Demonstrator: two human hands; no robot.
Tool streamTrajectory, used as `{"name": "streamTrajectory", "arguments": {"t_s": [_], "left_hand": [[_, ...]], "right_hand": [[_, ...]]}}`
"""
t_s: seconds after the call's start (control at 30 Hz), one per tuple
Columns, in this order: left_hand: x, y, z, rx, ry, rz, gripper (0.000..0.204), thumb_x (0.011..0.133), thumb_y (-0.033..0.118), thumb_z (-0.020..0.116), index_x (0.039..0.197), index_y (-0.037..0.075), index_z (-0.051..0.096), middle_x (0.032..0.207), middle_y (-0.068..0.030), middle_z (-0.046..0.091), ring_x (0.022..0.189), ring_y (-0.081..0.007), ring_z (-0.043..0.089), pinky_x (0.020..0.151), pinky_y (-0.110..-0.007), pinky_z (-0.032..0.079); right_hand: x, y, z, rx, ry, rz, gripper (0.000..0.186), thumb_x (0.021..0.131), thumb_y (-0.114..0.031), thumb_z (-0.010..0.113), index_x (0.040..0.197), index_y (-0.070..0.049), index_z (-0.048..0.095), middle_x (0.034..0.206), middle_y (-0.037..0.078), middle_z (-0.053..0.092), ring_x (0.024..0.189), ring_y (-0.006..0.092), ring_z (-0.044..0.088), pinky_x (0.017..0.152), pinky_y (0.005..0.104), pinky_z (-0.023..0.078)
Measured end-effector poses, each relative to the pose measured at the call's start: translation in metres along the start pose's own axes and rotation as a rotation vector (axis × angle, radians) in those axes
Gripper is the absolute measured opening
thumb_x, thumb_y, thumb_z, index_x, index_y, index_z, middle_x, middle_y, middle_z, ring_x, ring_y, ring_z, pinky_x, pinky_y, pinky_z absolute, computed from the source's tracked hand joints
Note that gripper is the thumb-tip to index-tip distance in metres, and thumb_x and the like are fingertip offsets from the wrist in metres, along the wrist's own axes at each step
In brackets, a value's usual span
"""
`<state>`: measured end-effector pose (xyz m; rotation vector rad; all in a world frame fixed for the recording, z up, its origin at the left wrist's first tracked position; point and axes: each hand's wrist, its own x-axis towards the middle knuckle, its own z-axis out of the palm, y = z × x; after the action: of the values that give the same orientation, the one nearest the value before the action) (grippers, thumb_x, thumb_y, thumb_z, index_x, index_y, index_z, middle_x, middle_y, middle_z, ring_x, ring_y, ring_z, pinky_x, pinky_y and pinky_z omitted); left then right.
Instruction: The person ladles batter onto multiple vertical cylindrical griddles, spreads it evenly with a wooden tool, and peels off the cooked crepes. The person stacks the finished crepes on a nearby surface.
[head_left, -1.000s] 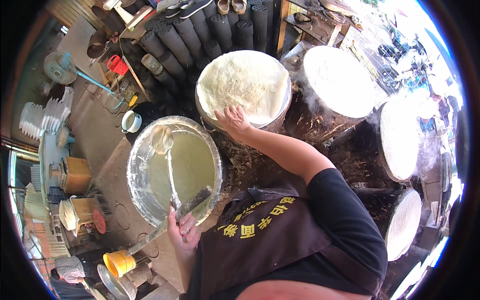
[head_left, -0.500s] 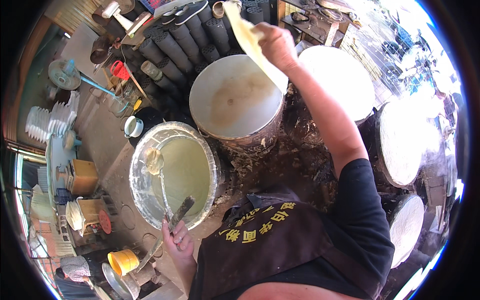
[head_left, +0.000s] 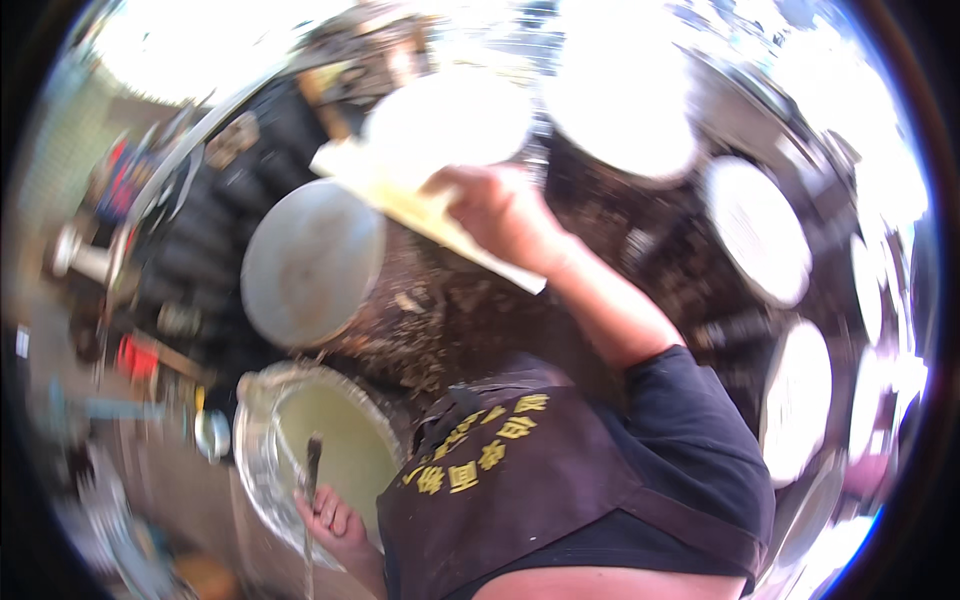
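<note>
My right hand (head_left: 505,215) grips a thin pale-yellow sheet (head_left: 395,200), held raised between a bare grey drum lid (head_left: 305,265) and a white-topped drum behind. My left hand (head_left: 333,518), at the lower middle, is closed around a dark flat stick (head_left: 314,460) and what appears to be a long ladle handle, over the rim of a large tub (head_left: 262,470) of pale greenish liquid. The view is smeared by motion, so the sheet's edges and the ladle's head are hard to make out.
More drums with white round tops (head_left: 755,230) curve around the right side. Dark stacked cylinders (head_left: 215,230) stand behind the grey lid at the left, beside a red plastic item (head_left: 138,358) and a small white pot (head_left: 212,435). A dark apron covers my front.
My right hand has peeled the pale sheet off the middle drum, baring its grey top, and carried it up and away. The view has swung rightward, showing more drums. My left hand keeps its grip.
</note>
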<state>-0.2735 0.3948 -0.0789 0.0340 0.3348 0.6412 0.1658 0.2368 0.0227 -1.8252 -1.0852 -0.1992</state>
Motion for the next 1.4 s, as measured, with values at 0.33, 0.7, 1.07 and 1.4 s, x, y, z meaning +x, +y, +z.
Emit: {"name": "streamTrajectory", "arguments": {"t_s": [0.33, 0.7, 1.07, 1.4], "left_hand": [[-0.004, 0.064, 0.003, 0.159, 0.286, -0.465, 0.039, 0.098, 0.044, 0.043, 0.071, 0.017, 0.045, 0.058, 0.004, 0.039, 0.044, -0.013, 0.029, 0.041, -0.028, 0.026], [0.041, 0.0, -0.008, 0.736, 0.403, -0.531, 0.035, 0.097, 0.037, 0.045, 0.069, 0.017, 0.04, 0.059, 0.0042, 0.035, 0.046, -0.0116, 0.027, 0.043, -0.026, 0.024], [0.06, -0.101, -0.041, 1.084, 0.391, -0.453, 0.034, 0.096, 0.031, 0.047, 0.068, 0.018, 0.035, 0.059, 0.0045, 0.031, 0.048, -0.0102, 0.026, 0.044, -0.025, 0.023], [0.041, -0.111, -0.056, 1.145, 0.41, -0.307, 0.035, 0.096, 0.025, 0.049, 0.066, 0.019, 0.03, 0.06, 0.0047, 0.027, 0.049, -0.0089, 0.025, 0.045, -0.023, 0.022]], "right_hand": [[-0.328, 0.02, -0.012, -0.482, 0.067, 0.722, 0.021, 0.077, -0.01, 0.06, 0.098, -0.01, 0.063, 0.089, 0.017, 0.062, 0.086, 0.0373, 0.062, 0.073, 0.0452, 0.049], [-0.557, -0.146, -0.147, -0.341, 0.962, 0.911, 0.026, 0.072, 0.008, 0.053, 0.088, -0.005, 0.068, 0.087, 0.012, 0.069, 0.077, 0.0177, 0.066, 0.068, 0.0297, 0.053], [-0.899, -0.318, -0.155, 0.288, 2.105, 0.659, 0.042, 0.084, 0.006, 0.059, 0.125, 0.001, 0.051, 0.111, 0.012, 0.064, 0.097, 0.0205, 0.064, 0.088, 0.0315, 0.053], [-1.037, -0.267, -0.062, 0.367, 2.417, 1.105, 0.028, 0.078, 0.007, 0.066, 0.101, -0.008, 0.058, 0.077, 0.004, 0.064, 0.058, 0.0147, 0.059, 0.05, 0.0254, 0.047]]}}
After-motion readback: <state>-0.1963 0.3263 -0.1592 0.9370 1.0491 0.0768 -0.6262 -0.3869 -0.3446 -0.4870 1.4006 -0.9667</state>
